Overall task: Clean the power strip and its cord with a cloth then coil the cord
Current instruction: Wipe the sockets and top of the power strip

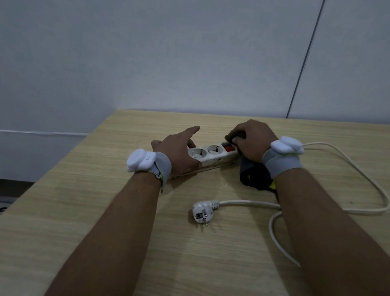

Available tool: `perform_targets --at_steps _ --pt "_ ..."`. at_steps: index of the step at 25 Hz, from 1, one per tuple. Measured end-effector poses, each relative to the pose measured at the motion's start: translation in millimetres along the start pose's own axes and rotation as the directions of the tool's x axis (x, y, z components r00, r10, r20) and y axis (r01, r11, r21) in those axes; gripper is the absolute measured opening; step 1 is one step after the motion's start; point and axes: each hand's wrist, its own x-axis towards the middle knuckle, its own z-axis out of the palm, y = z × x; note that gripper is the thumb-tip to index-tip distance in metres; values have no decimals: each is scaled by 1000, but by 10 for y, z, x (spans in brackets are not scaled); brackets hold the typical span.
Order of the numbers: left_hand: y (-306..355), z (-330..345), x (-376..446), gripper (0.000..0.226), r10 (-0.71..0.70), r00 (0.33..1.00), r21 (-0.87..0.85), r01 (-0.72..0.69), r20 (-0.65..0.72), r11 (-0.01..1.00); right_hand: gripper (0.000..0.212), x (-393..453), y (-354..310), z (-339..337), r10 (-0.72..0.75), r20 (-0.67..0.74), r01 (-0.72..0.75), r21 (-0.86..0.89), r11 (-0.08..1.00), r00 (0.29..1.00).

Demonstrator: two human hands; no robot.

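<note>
Wiping underway: right hand [253,140] clutches cloth [255,176] at strip [212,153] (switch end); left hand [176,150] steadies it, forefinger straight. Cord [361,174] lies uncoiled.

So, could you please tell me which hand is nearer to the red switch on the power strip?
Right. The right hand grips a dark cloth right at the red switch, while the left hand rests on the strip's opposite end, beyond both sockets.

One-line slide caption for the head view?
Left hand steadies power strip; right hand wipes its switch end with dark cloth.
</note>
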Motion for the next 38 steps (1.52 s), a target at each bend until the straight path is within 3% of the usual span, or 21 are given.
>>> perform_targets --at_steps 4,8,12,16,17,21,25,29,31,34,38 --pt "-3 1 -6 95 -1 1000 -15 1 0 1000 24 -15 -134 23 -166 209 162 39 986 964" --pt "6 1 -6 93 5 1000 -17 -5 0 1000 24 7 -124 -4 -134 53 130 58 990 990" --pt "0 -1 -13 91 14 1000 -15 -14 -20 1000 25 4 -317 253 -152 104 155 -25 988 983" --pt "-12 1 -7 92 3 1000 -4 -3 2 1000 23 136 -135 160 177 14 -172 -152 973 984" --pt "-11 5 -3 93 1 1000 -2 -1 2 1000 22 125 -95 139 185 13 -181 -146 973 983" --pt "-16 7 19 94 6 1000 -9 -5 14 1000 22 35 -163 153 -34 83 35 -15 999 996" --pt "-17 15 8 93 -2 1000 -5 2 -2 1000 22 134 -18 93 162 51 -151 -169 974 985" --pt "-6 8 10 93 -3 1000 -14 3 5 1000 25 29 32 21 50 86 -52 17 999 995" --pt "-5 6 -1 92 -4 1000 -19 4 1 1000 26 38 77 -12 110 86 -105 -59 993 990" --pt "-5 7 -10 91 1 1000 -33 -1 8 999 23 37 223 -183 145 193 -125 -110 986 970" --pt "-19 -16 -9 90 -2 1000 -31 2 10 1000 23 -28 236 -170 77 87 -80 29 996 993"
